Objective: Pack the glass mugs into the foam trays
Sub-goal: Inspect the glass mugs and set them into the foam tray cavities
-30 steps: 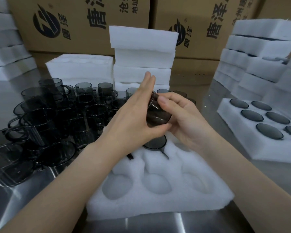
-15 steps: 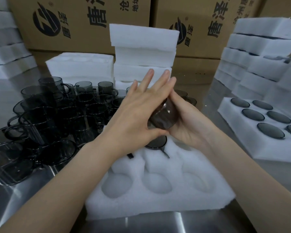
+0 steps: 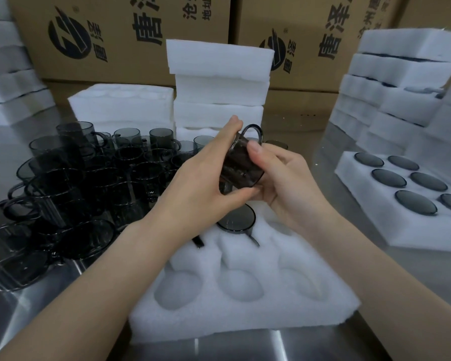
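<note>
We hold the glass mug (image 3: pixel 237 170) at frame centre, fingers of left hand (image 3: pixel 198 194) and right hand (image 3: pixel 287 186) curled round it, handle up, axis apparently tilted, just above the foam tray (image 3: pixel 245 321) and its empty pockets.

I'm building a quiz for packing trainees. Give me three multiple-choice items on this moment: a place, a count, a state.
1. Where are the loose mugs relative to the front foam tray? A) to the person's left B) to the person's right C) on it
2. How many pockets in that tray's nearest row are empty? A) one B) two C) three
3. How is the held mug gripped? A) one hand B) both hands C) not at all
Answers: 1 A, the cluster sits left of the tray; 2 C, all three show bare foam; 3 B, left hand and right hand both grip it.
</note>
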### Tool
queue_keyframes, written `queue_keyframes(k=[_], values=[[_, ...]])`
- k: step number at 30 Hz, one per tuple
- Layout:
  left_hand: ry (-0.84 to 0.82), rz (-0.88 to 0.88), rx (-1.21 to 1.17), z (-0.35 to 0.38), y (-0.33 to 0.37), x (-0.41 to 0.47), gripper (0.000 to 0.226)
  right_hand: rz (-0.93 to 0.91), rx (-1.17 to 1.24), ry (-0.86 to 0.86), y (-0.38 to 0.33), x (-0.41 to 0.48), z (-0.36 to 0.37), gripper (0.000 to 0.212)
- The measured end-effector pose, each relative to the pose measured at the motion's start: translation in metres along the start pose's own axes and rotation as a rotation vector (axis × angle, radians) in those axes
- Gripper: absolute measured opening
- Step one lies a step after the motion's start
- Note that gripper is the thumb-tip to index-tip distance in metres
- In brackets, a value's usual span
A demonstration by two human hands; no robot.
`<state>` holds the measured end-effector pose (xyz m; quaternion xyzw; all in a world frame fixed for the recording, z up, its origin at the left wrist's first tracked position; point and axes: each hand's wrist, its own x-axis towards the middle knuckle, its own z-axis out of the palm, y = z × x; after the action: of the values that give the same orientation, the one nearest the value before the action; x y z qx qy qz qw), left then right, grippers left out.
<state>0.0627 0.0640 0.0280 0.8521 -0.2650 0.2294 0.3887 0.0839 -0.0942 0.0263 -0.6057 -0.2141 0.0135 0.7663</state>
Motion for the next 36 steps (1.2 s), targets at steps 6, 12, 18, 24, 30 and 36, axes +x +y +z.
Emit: queue_keyframes(k=[6,12,18,24,30,36], values=[[-0.021,0.082,0.035,0.0,-0.004,0.0,0.087,0.05,0.054,0.007,-0.003,0.001,-0.001,0.036],[-0.044,0.097,0.036,0.002,-0.006,0.001,0.087,0.1,0.056,0.071,-0.005,0.003,-0.002,0.029],[0.104,0.011,-0.038,0.0,0.002,0.0,0.079,0.079,0.058,-0.06,-0.005,0.002,0.001,0.049],[0.155,-0.035,-0.091,-0.005,0.001,0.002,0.06,0.034,0.114,-0.141,-0.005,0.0,0.001,0.047],[0.057,-0.077,-0.101,-0.005,-0.008,0.002,0.074,-0.109,-0.294,0.032,-0.01,-0.005,0.002,0.037],[-0.009,-0.044,-0.06,-0.004,-0.007,0.002,0.071,-0.102,-0.301,0.135,-0.006,-0.003,0.003,0.02]])
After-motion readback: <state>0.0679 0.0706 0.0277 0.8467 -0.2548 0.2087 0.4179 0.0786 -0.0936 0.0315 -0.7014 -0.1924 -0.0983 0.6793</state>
